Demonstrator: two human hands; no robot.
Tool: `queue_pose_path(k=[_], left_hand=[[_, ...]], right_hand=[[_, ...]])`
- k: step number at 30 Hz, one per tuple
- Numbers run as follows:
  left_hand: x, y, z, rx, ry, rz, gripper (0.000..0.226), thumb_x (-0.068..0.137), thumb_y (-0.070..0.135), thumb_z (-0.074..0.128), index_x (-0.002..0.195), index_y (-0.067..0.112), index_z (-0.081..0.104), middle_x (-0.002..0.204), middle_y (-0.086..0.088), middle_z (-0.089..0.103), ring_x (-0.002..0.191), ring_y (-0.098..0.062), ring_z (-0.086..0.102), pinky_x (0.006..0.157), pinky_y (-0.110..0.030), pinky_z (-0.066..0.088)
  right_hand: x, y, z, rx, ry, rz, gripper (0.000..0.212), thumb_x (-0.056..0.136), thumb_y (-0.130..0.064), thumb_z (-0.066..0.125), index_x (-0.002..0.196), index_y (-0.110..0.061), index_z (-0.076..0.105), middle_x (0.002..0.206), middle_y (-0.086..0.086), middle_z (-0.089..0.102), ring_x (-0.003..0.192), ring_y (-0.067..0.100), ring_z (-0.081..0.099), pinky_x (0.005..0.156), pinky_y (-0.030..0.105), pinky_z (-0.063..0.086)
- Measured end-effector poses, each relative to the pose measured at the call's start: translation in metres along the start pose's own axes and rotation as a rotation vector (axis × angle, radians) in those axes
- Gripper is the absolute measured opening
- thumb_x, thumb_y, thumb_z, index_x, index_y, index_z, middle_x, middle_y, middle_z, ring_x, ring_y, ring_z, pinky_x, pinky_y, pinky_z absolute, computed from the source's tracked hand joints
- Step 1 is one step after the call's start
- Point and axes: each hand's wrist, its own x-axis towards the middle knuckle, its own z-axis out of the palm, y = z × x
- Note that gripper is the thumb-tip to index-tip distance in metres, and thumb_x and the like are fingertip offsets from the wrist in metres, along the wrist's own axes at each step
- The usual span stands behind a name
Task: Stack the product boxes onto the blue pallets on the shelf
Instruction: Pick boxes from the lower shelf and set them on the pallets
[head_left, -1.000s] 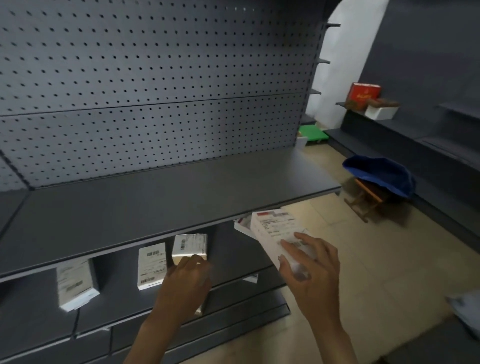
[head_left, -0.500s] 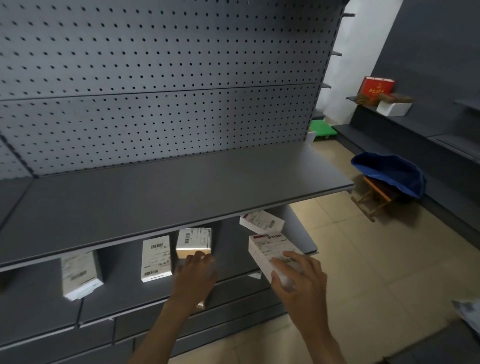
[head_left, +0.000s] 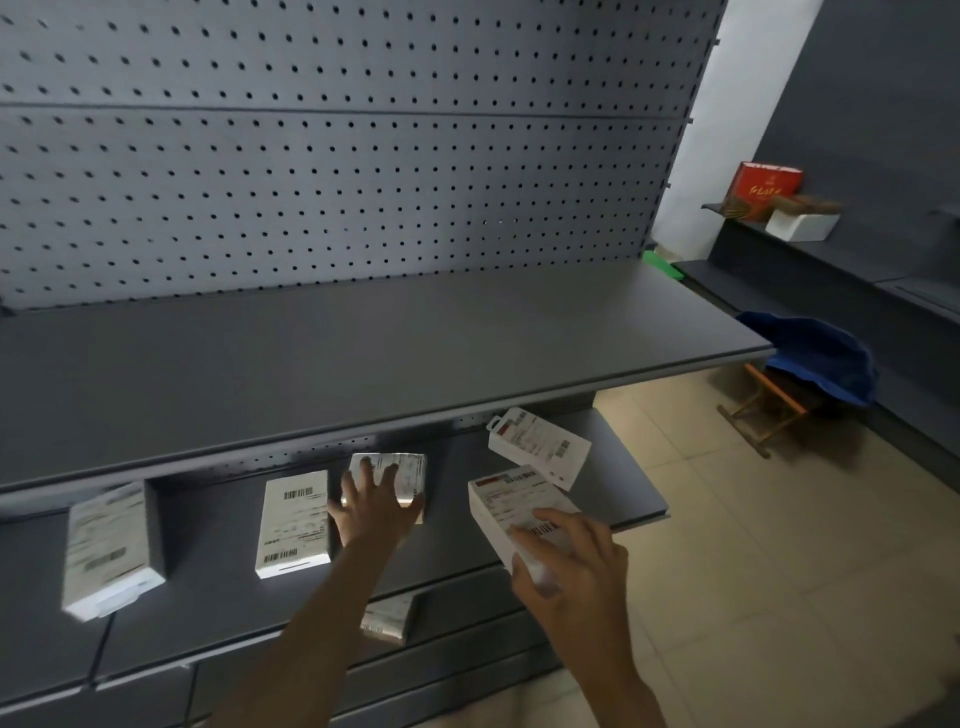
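L hand (head_left: 375, 512) fingers spread straight over silver box (head_left: 410, 475) on lower shelf (head_left: 208, 561). R hand (head_left: 569, 564) grips white box (head_left: 511, 506), tilted, near shelf front

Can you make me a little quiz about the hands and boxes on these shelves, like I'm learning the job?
1. True or false: the right hand holds a white box with a red label.
2. The left hand spreads its fingers over: A) the silvery box on the lower shelf; B) a blue cloth; C) the floor.
3. What colour is the tallest box on the far right shelf?

Key: 1 true; 2 A; 3 red.
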Motion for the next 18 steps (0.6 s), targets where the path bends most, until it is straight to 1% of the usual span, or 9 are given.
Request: queue_pose_path(k=[3,5,7,9,11,13,15,17,18], left_hand=[[0.014,-0.001,0.011,-0.039,-0.009,-0.09,0.094,0.08,0.093,0.032,0.156,0.039,0.02,0.167,-0.007,0.007,0.145,-0.044,0.022,0.113,-0.063,0.029],[0.019,-0.002,0.017,-0.057,-0.015,-0.102,0.098,0.079,0.093,0.035,0.157,0.037,0.015,0.166,-0.009,0.008,0.143,-0.045,0.025,0.112,-0.062,0.03],[0.022,-0.005,0.021,-0.08,0.002,-0.073,0.097,0.08,0.089,0.044,0.156,0.037,0.016,0.164,-0.008,0.01,0.139,-0.045,0.028,0.108,-0.058,0.034],[0.025,-0.011,0.021,-0.094,-0.022,0.023,0.095,0.08,0.083,0.054,0.156,0.04,0.018,0.164,-0.004,0.01,0.139,-0.045,0.026,0.107,-0.057,0.038],[0.03,-0.025,0.017,-0.071,-0.092,0.177,0.095,0.079,0.078,0.061,0.157,0.046,0.016,0.168,0.002,0.006,0.144,-0.044,0.021,0.111,-0.059,0.036],[0.037,-0.041,0.009,-0.039,-0.175,0.316,0.097,0.078,0.075,0.065,0.157,0.053,0.011,0.17,0.009,-0.001,0.151,-0.04,0.012,0.116,-0.062,0.03],[0.042,-0.053,0.002,0.015,-0.24,0.408,0.096,0.08,0.069,0.067,0.156,0.057,0.009,0.171,0.012,-0.004,0.155,-0.034,0.002,0.12,-0.065,0.02],[0.044,-0.056,-0.004,0.055,-0.274,0.464,0.092,0.084,0.055,0.069,0.155,0.058,0.012,0.17,0.015,-0.007,0.157,-0.031,-0.008,0.12,-0.067,0.012],[0.044,-0.054,-0.005,0.052,-0.281,0.478,0.09,0.085,0.044,0.07,0.155,0.057,0.016,0.17,0.016,-0.007,0.157,-0.028,-0.011,0.12,-0.068,0.009]], right_hand=[[-0.001,0.006,0.017,-0.011,0.005,0.013,0.037,0.077,-0.045,0.075,0.114,-0.044,0.071,0.135,-0.015,0.057,0.124,0.018,0.049,0.084,0.04,0.045],[-0.003,0.01,0.022,-0.027,-0.003,0.024,0.036,0.08,-0.049,0.07,0.115,-0.043,0.073,0.135,-0.015,0.057,0.124,0.018,0.049,0.085,0.04,0.045],[-0.005,0.013,0.023,-0.032,-0.002,0.033,0.035,0.082,-0.052,0.065,0.115,-0.043,0.073,0.135,-0.015,0.057,0.125,0.018,0.049,0.086,0.038,0.044],[-0.005,0.015,0.02,-0.03,0.004,0.05,0.034,0.083,-0.052,0.063,0.115,-0.043,0.073,0.134,-0.015,0.057,0.124,0.018,0.049,0.085,0.038,0.042],[-0.004,0.018,0.018,-0.029,0.01,0.072,0.034,0.082,-0.051,0.065,0.114,-0.043,0.073,0.133,-0.014,0.057,0.123,0.019,0.049,0.084,0.039,0.043],[-0.003,0.019,0.018,-0.041,0.009,0.087,0.035,0.081,-0.051,0.065,0.114,-0.043,0.073,0.133,-0.012,0.057,0.123,0.021,0.05,0.085,0.038,0.042],[0.0,0.017,0.018,-0.04,0.007,0.093,0.036,0.082,-0.053,0.062,0.115,-0.044,0.072,0.134,-0.014,0.057,0.124,0.02,0.049,0.085,0.037,0.04],[0.001,0.013,0.019,-0.03,0.016,0.092,0.035,0.083,-0.052,0.062,0.115,-0.045,0.072,0.133,-0.016,0.056,0.124,0.019,0.049,0.085,0.036,0.04],[0.001,0.011,0.02,-0.024,0.019,0.092,0.034,0.083,-0.051,0.063,0.115,-0.045,0.072,0.133,-0.016,0.056,0.124,0.018,0.049,0.085,0.037,0.041]])
